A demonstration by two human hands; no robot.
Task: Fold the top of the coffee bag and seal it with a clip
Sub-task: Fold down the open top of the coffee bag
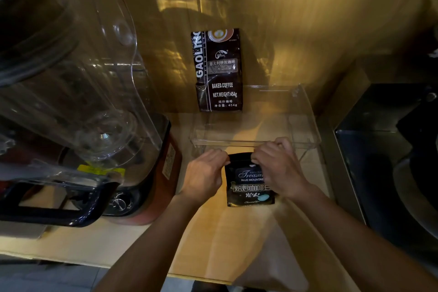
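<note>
A small black coffee bag (248, 187) with pale "Treasure Blue Mountain" lettering stands on the wooden counter, just in front of me. My left hand (203, 175) pinches the bag's top left corner. My right hand (277, 168) grips the top right part and covers that side of the bag. The top edge between my hands looks bent over. No clip shows in the head view.
A taller black Gaoling coffee bag (219, 71) leans on the back wall. A clear plastic tray (303, 116) stands right behind the small bag. A blender with a clear cover (71, 73) fills the left side. A dark metal sink (384, 149) lies to the right.
</note>
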